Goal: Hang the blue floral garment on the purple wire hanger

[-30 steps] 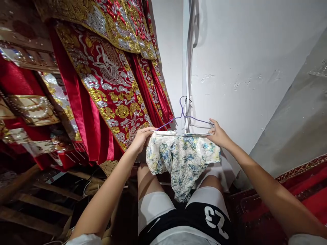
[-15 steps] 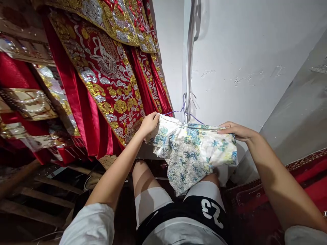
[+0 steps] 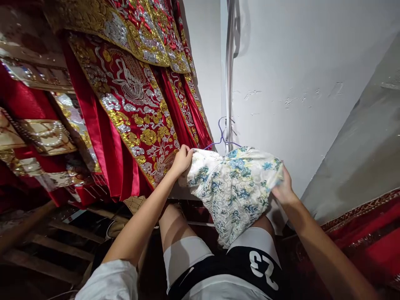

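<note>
A white blouse (image 3: 236,187) with a blue, green and yellow flower print hangs on a thin purple hanger (image 3: 222,135) in front of me. My left hand (image 3: 183,160) pinches the blouse at its left shoulder. At the opposite side, my right hand (image 3: 283,185) is at the sleeve edge, with its fingers partly behind the cloth and slightly blurred. The hanger's arms run into the blouse's shoulders, and its hook stands up beside a pale vertical strip on the wall. Lower down, the blouse drapes toward my thighs.
Red garments (image 3: 140,96) with gold and silver embroidery hang close on the left. Below them are wooden slats (image 3: 59,246). The white wall (image 3: 296,62) rises ahead, with a vertical pale strip (image 3: 229,62). Red fabric (image 3: 365,233) lies at the lower right.
My right hand has moved from the blouse's upper edge down to the sleeve's outer edge. That shoulder now lies over the hanger arm, covering more of it. The left hand keeps its hold.
</note>
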Action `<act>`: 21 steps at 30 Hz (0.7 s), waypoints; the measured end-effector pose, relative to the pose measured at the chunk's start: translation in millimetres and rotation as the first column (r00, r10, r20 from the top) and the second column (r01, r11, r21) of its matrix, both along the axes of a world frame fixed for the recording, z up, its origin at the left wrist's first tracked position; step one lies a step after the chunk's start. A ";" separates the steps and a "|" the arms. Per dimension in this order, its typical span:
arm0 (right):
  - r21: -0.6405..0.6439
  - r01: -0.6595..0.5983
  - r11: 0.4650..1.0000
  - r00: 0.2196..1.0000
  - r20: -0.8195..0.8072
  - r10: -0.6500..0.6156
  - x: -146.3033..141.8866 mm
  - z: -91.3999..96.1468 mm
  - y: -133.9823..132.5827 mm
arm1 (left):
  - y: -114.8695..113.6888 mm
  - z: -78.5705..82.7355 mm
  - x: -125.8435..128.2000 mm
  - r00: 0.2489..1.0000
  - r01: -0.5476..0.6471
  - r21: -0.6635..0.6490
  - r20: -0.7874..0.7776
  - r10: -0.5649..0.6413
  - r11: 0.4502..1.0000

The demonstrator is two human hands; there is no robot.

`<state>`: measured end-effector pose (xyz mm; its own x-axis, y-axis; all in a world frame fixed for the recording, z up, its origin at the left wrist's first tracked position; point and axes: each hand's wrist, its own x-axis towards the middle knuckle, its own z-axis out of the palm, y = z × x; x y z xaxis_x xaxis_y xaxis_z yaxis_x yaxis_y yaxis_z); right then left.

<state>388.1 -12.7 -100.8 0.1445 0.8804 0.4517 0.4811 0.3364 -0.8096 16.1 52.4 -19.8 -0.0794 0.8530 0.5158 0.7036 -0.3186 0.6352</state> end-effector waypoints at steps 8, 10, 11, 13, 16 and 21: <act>0.208 0.091 0.974 0.623 -0.775 0.107 11.6 41.3 14.6 | -18.3 -2.8 18.8 0.991 0.105 0.036 -0.084 -0.101 0.994; 0.265 0.081 0.961 0.627 -0.763 0.158 6.8 61.4 19.0 | -21.0 2.7 26.4 0.981 0.129 0.027 -0.151 -0.124 0.991; 0.282 0.050 0.958 0.635 -0.749 0.187 1.5 70.1 17.9 | -21.0 4.5 28.8 0.977 0.131 0.027 -0.176 -0.124 0.991; 0.293 -0.055 0.954 0.676 -0.693 0.252 -13.3 83.0 5.1 | -17.9 4.8 30.4 0.978 0.134 0.055 -0.168 -0.123 0.989; 0.210 -0.411 0.887 0.766 -0.448 0.461 -36.5 93.0 -39.1 | -10.4 -2.2 25.6 0.990 0.136 0.146 0.015 -0.140 0.980; -0.291 -0.804 0.518 0.510 0.108 0.853 -51.6 87.4 -91.1 | -22.7 -19.0 21.6 0.946 0.156 0.347 0.217 -0.241 0.925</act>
<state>336.5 -103.8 -13.4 -0.7720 0.6069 0.1886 0.2214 0.5350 -0.8153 37.7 29.7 -38.8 -0.0886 0.6562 0.7493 0.4352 -0.6512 0.6217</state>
